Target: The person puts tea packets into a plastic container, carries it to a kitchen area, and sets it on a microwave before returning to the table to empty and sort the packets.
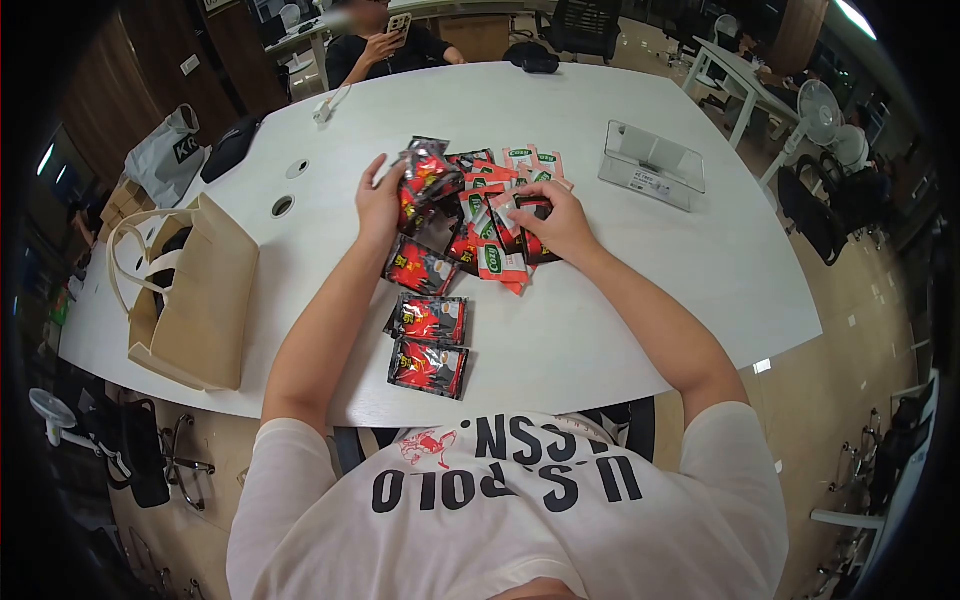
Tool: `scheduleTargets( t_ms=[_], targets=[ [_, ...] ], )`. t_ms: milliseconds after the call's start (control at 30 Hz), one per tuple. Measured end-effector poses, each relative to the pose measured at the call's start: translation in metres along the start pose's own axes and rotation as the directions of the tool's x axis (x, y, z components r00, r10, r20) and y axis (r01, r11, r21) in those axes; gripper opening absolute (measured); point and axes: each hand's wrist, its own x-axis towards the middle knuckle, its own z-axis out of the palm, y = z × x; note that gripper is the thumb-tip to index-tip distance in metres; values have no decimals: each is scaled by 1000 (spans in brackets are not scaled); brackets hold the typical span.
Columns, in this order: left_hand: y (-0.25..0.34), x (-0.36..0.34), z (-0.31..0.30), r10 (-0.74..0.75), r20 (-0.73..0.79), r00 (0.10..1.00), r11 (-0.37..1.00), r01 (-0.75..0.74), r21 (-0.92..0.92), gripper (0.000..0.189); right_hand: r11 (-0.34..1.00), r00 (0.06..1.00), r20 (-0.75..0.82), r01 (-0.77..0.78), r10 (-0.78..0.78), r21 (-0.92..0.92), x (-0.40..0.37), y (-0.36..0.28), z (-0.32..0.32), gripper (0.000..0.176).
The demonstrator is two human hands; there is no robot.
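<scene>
Three sachets lie in a column on the table, just below the pile. Left hand pinches a red sachet above the pile; right hand grips a dark sachet on it.

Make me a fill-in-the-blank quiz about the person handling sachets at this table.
1. While the right hand rests on the pile, the left hand holds a red and black sachet above the ____ table.
2. Left of the arms stands a beige ____ with long handles.
3. The person across the table holds up a ____.

Missing words: white; bag; phone.
</scene>
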Motion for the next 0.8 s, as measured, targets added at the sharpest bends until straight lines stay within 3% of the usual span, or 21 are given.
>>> scheduleTargets(
  t_ms=[67,167,267,300,400,567,700,800],
  targets=[
    [3,-14,19,-93,119,989,995,87,57,67,983,993,19,122,-121,-139,0,6,4,51],
    [11,-45,41,-128,287,949,887,-20,462,80,980,993,53,111,-104,-165,-3,-2,4,51],
    [-11,-47,34,4,499,866,653,-380,655,77,890,957,32,279,-288,-362,-3,5,4,52],
    [-8,-49,34,-61,507,860,629,-361,689,78,887,956,34,282,-290,-367,-3,5,3,57],
    [-14,-45,28,34,558,829,642,-446,623,77,815,923,20,349,-385,-463,-2,6,3,72],
    [-2,-42,22,97,559,823,584,-502,638,85,929,983,13,178,-184,-324,-3,9,6,97],
    [10,-52,21,102,753,650,361,-730,581,91,935,986,2,157,-164,-317,-4,12,5,102],
    [19,-69,33,-37,863,504,232,-836,498,91,967,994,-6,102,-106,-234,-5,7,2,106]
  ],
)
